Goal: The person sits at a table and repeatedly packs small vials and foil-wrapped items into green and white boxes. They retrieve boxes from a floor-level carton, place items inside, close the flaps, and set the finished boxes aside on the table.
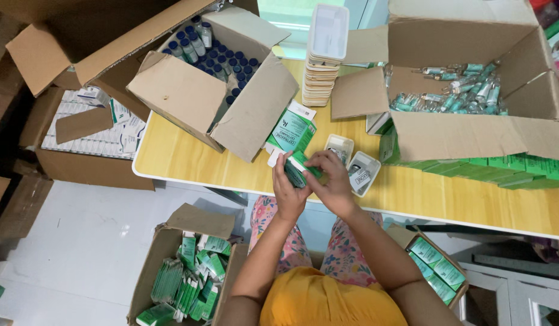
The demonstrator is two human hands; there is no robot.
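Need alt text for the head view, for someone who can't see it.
Both hands, left hand and right hand, hold a small green carton over a wooden table. Around them stand open cardboard boxes of blue-capped vials and green-capped vials.

We see brown, matt cardboard boxes (pixel 189 90), a smooth, shiny wooden table (pixel 412 193), and a green paper carton (pixel 298 169).
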